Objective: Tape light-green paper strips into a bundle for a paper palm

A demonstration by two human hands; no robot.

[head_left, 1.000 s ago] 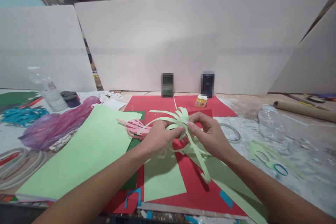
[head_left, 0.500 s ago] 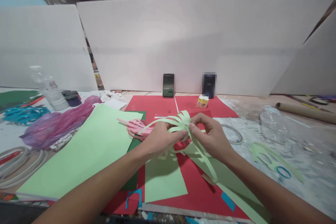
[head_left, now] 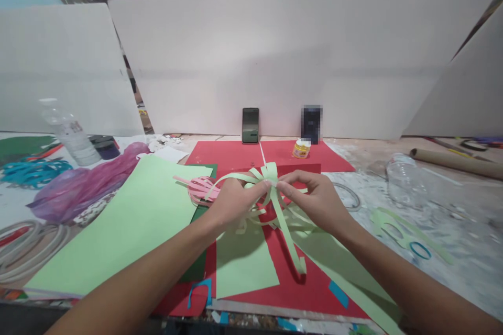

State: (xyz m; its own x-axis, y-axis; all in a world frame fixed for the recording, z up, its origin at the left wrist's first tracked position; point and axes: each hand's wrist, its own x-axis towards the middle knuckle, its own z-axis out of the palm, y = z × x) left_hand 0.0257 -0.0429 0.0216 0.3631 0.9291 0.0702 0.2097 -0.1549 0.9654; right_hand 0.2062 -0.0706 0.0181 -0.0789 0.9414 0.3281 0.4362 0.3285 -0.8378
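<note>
Both hands meet above the red paper sheets [head_left: 291, 282] at the table's middle. My left hand [head_left: 231, 201] and my right hand [head_left: 314, 199] pinch a bundle of light green paper strips [head_left: 271, 175] between thumb and fingers. The strips loop upward at the pinch and several loose ends trail down; one long strip [head_left: 288, 241] hangs toward me and curls at its tip. A pink cut-paper loop piece [head_left: 200, 188] lies just left of my left hand.
A large light green sheet [head_left: 118, 230] lies at left, a smaller one [head_left: 243, 264] under my wrists. A purple bag [head_left: 82, 186], plastic bottle [head_left: 70, 133] and teal cutouts [head_left: 33, 172] sit left. Phone [head_left: 250, 125], glue pot [head_left: 301, 149], clear bottle [head_left: 408, 180], cardboard tube [head_left: 456, 163].
The long hanging strip has swung back toward the middle. Both hands keep their pinch on the green strips, shifted slightly up and closer together.
</note>
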